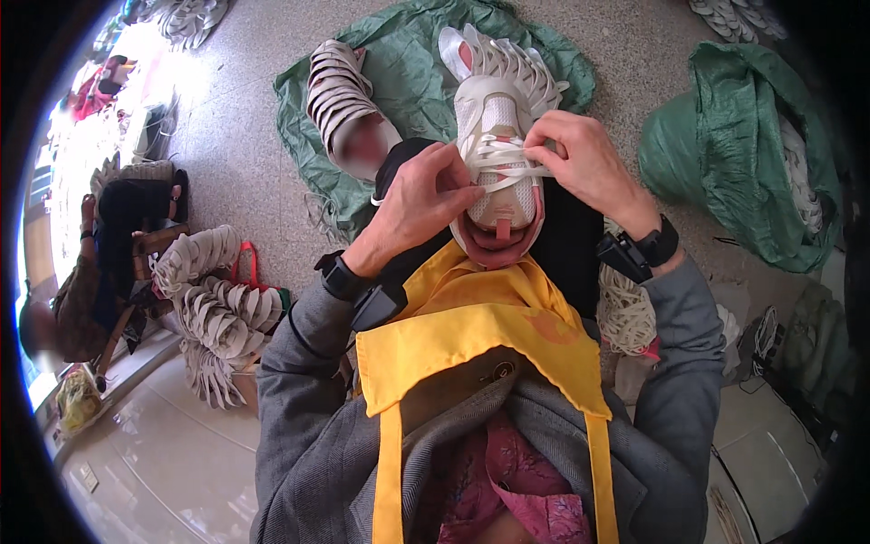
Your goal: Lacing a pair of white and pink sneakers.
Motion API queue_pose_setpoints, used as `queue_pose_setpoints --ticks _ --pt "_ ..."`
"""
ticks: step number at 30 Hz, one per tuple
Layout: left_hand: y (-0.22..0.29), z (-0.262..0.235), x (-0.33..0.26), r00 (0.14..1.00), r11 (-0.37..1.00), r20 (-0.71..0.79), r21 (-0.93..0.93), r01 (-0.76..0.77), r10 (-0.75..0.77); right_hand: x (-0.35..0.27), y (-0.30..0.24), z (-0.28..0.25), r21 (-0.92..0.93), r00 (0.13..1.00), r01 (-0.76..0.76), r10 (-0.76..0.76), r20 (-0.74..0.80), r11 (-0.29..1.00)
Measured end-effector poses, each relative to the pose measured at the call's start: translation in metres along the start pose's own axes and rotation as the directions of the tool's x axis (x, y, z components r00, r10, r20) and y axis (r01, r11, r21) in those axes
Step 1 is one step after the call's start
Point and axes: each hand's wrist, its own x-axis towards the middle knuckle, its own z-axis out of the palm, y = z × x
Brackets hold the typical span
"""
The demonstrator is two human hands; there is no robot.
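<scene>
A pale sneaker (498, 111) with white mesh and pink lining lies over my lap, its toe pointing away from me and its heel opening near my yellow apron (471, 340). White shoelace (498, 161) crosses its tongue in several rows. My left hand (421, 201) is at the shoe's left side, thumb and index finger pinched on a lace end. On the other side my right hand (584, 161) pinches another stretch of lace between thumb and fingertips. The lace runs between the two hands across the eyelets.
Nested shoe uppers lie in a row (340, 95) on a green woven sheet (399, 41), with more beyond the sneaker. A green sack (752, 136) holding pale pieces stands right. White laces (625, 313) hang by my right forearm. Several stacked uppers (222, 313) and another person (118, 236) are left.
</scene>
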Motion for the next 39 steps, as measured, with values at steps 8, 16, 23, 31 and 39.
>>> queue_pose_setpoints --ticks 8,16,23,31,39 --pt "-0.006 0.001 -0.001 0.992 0.960 0.067 -0.252 0.124 -0.110 0.005 -0.014 0.004 0.748 0.989 -0.134 0.133 0.061 0.650" --pt "0.010 -0.014 -0.008 0.983 0.815 0.106 -0.549 0.185 -0.152 -0.022 -0.002 0.006 0.854 0.949 -0.230 0.303 0.090 0.467" --pt "0.011 -0.068 -0.050 0.959 0.813 0.018 -0.527 0.248 -0.282 -0.034 0.011 0.018 0.571 0.979 -0.133 0.197 -0.051 0.810" --pt "0.004 -0.066 -0.064 0.947 0.780 0.011 -0.564 0.271 -0.321 -0.051 -0.023 0.010 0.287 0.963 -0.230 0.259 -0.070 0.930" --pt "0.008 -0.067 -0.064 0.975 0.731 -0.030 -0.666 0.145 -0.221 -0.065 -0.037 0.012 0.142 0.971 -0.105 0.132 -0.199 0.984"
